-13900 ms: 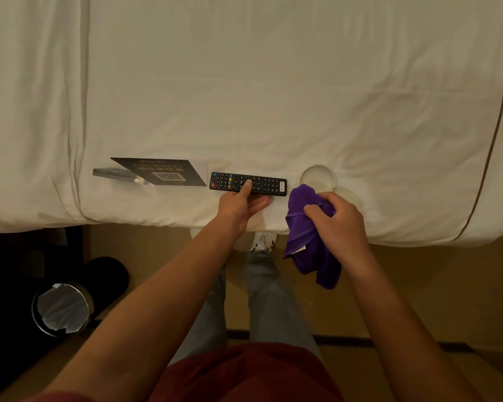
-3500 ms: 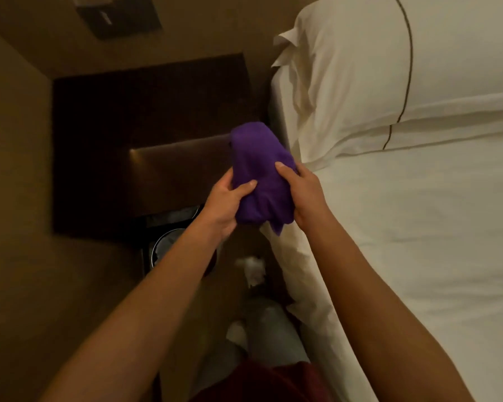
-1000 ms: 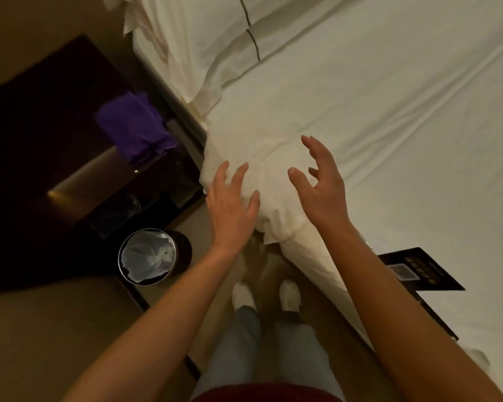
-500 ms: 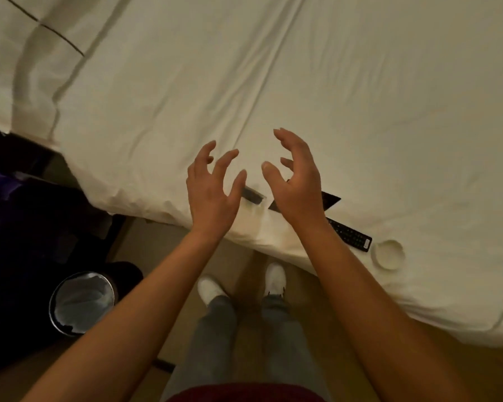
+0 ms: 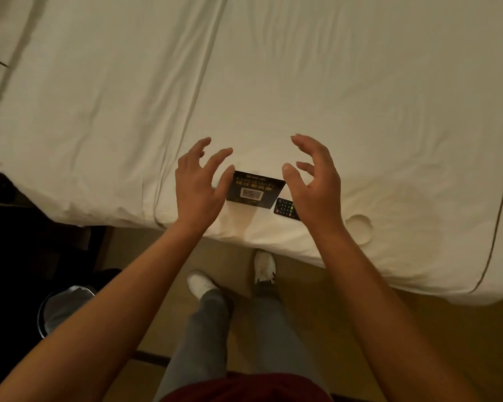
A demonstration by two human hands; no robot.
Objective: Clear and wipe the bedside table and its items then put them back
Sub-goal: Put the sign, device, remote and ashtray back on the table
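Note:
A black card (image 5: 254,190) with gold print and a QR code lies on the white bed (image 5: 273,82) near its front edge. My left hand (image 5: 199,184) hovers at the card's left side, fingers spread and empty. My right hand (image 5: 314,181) hovers at its right side, fingers loosely curved, holding nothing. A black remote (image 5: 285,208) lies to the right of the card, mostly hidden under my right hand. A round white dish (image 5: 359,229) rests on the bed further right. The purple cloth is out of view.
A round bin (image 5: 61,309) with a liner stands on the floor at the lower left beside dark furniture (image 5: 26,221). My feet stand on the tan floor (image 5: 317,300) close to the bed's edge.
The view has swung further right along the bed. Both empty hands have moved forward over the bed and now flank the black card; the purple cloth has left the view.

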